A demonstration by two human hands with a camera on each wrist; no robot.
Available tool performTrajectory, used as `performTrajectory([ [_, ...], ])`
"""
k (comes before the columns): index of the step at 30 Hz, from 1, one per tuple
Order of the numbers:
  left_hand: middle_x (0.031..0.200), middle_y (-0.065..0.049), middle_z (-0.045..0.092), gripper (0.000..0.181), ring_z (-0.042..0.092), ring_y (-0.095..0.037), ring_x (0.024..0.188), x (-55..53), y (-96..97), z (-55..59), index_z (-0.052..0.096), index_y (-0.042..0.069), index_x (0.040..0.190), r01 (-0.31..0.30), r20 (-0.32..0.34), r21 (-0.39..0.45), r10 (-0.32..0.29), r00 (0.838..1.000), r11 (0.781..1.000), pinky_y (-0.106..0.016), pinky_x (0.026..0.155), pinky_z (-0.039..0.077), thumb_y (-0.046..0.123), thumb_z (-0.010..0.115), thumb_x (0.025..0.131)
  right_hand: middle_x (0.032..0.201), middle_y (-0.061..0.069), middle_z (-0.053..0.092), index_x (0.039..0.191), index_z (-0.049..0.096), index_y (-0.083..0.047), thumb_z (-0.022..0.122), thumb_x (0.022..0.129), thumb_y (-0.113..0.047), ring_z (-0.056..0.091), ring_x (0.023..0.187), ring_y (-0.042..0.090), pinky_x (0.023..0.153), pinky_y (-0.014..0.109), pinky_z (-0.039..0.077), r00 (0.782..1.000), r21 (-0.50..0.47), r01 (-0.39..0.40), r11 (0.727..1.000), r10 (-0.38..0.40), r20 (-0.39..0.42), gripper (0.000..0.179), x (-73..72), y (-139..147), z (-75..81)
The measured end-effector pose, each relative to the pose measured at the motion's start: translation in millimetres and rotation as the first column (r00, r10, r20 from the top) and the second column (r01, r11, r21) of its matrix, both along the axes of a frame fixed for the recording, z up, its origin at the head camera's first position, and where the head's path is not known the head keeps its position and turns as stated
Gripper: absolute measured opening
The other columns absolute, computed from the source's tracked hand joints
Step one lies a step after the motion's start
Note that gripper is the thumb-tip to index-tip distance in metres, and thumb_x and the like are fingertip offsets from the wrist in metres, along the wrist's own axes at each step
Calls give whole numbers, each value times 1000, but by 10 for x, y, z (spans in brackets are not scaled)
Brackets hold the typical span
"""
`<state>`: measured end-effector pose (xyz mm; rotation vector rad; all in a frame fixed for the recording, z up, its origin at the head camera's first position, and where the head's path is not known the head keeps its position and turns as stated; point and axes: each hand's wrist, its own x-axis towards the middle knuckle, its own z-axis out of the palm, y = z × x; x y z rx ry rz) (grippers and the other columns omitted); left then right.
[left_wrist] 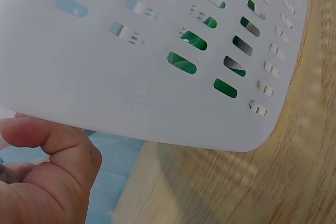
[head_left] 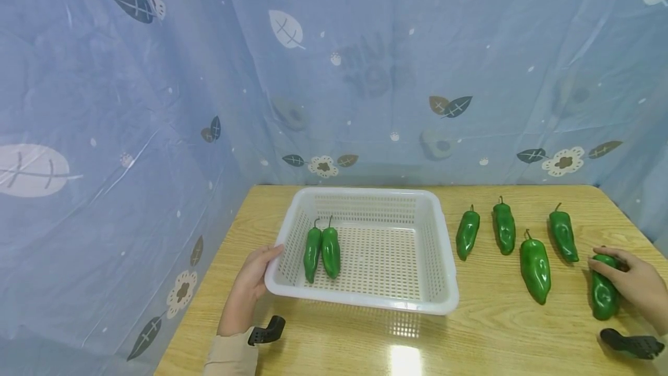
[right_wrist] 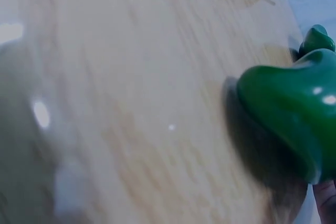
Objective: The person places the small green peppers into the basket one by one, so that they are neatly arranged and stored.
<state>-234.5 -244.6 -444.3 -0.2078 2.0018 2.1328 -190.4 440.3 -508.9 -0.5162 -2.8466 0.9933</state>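
Observation:
A white plastic basket with slotted walls stands on the table, two green peppers lying side by side in its left part. My left hand grips the basket's left rim; in the left wrist view its thumb and curled fingers are at the edge. At the far right my right hand holds a green pepper near its stem end, thumb and fingers around it. Close up, that pepper fills the right side of the right wrist view, with most of the hand out of frame.
Between basket and right hand lie several more peppers: one nearest the basket, one beside it, a larger one and one farther right. Blue patterned curtain hangs behind and left of the wooden table.

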Motion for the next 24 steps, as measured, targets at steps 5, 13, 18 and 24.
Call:
performTrajectory([
  [5, 132, -26, 52, 43, 58, -33, 116, 4, -5, 0, 45, -7, 133, 1, 4, 5, -1, 1000, 1000, -40, 90, 52, 20, 43, 99, 138, 46, 20, 137, 30, 13, 46, 98, -38, 37, 104, 60, 72, 59, 45, 1000, -1, 4, 1000, -4, -1, 66, -14, 19, -16],
  [13, 132, -25, 52, 45, 56, -34, 117, 8, -3, 9, 44, -5, 134, 12, 2, -8, -12, 1000, 1000, -41, 91, 51, 22, 44, 99, 142, 44, 16, 139, 29, 12, 48, 98, -38, 31, 110, 61, 79, 67, 37, 999, -11, -16, 1000, 16, -40, 68, 3, -89, 108],
  [18, 134, -26, 50, 46, 55, -35, 120, 0, -4, 12, 43, -6, 135, 24, -1, 0, -24, 1000, 1000, -42, 93, 50, 23, 45, 99, 144, 42, 17, 140, 30, 12, 48, 98, -36, 32, 109, 59, 79, 65, 36, 996, -17, -42, 999, 41, -74, 67, 8, -206, 249],
  [24, 135, -26, 48, 47, 53, -37, 121, 1, -10, 9, 42, -6, 135, 39, -1, 4, -39, 999, 999, -44, 94, 49, 23, 44, 99, 143, 41, 22, 141, 30, 10, 48, 98, -38, 40, 99, 48, 67, 45, 42, 993, -7, -84, 996, 83, -85, 67, -22, -334, 394],
])
